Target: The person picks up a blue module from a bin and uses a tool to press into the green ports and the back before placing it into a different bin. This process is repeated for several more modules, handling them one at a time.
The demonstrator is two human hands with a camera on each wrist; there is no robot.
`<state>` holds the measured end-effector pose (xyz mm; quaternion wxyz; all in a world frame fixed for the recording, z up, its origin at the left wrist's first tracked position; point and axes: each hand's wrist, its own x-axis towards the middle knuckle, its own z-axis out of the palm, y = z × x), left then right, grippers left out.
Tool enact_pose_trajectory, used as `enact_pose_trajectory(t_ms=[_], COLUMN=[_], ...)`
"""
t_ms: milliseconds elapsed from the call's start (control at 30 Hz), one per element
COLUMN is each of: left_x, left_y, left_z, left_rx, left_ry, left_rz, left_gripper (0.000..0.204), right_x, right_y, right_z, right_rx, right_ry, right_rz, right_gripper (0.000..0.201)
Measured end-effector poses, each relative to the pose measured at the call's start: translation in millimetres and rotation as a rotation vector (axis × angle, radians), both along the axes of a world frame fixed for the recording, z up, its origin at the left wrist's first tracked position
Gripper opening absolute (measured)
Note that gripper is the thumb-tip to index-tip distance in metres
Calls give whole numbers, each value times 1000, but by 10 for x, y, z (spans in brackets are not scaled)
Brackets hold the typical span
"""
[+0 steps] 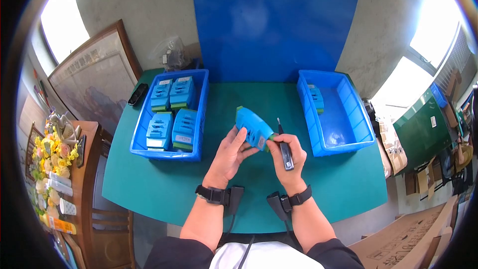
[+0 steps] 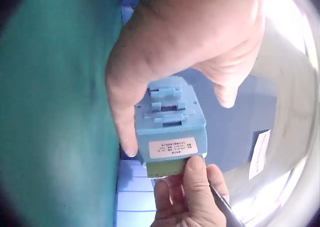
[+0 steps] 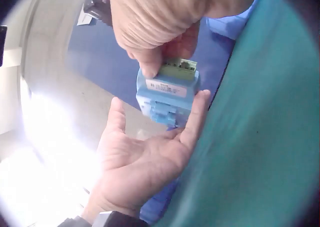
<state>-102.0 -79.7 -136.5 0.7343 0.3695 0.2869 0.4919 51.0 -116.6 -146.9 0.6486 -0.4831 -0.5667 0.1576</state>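
Observation:
A blue plastic module with green terminal blocks (image 1: 253, 128) is held up over the green table. My right hand (image 1: 293, 154) pinches its green end (image 3: 179, 69) between thumb and fingers. The same hand also holds a black pen-shaped tool (image 1: 286, 155), its slim tip pointing away from me. My left hand (image 1: 230, 155) is spread around the module's other end, a finger along its side and the thumb apart from it in the left wrist view. A white printed label (image 2: 173, 147) shows on the module's end face, beside slotted blue clips.
A blue bin (image 1: 195, 155) on the left holds several similar modules (image 1: 160, 127). Another blue bin (image 1: 343, 147) on the right has one module (image 1: 315, 98) at its far left. A black case (image 1: 138, 94) lies by the left bin. A blue panel (image 1: 276, 25) stands behind the table.

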Motion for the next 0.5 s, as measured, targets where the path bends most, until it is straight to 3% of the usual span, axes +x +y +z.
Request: enact_pose_trajectory(t_ms=[67,167,300,400,500], left_x=[-39,-71,-61,-31,-45], left_y=[32,72,62,33,60], left_z=[-88,-120,-107,-61,-109], left_rx=[-35,-46,-56,-101,-100], left_ry=[-170,-211,-249,-240,-220], left_rz=[-54,44,82,96,102], left_gripper=[53,51,52,53,53], right_x=[-11,-90,-7,63,108], right_y=[-12,-29,-92,-73,-60], right_z=[57,148,197,201,215], right_rx=[40,52,-152,-132,-152], right_ry=[-77,-65,327,619,780], right_rz=[105,272,426,480,493], right_gripper=[25,22,15,36,42])
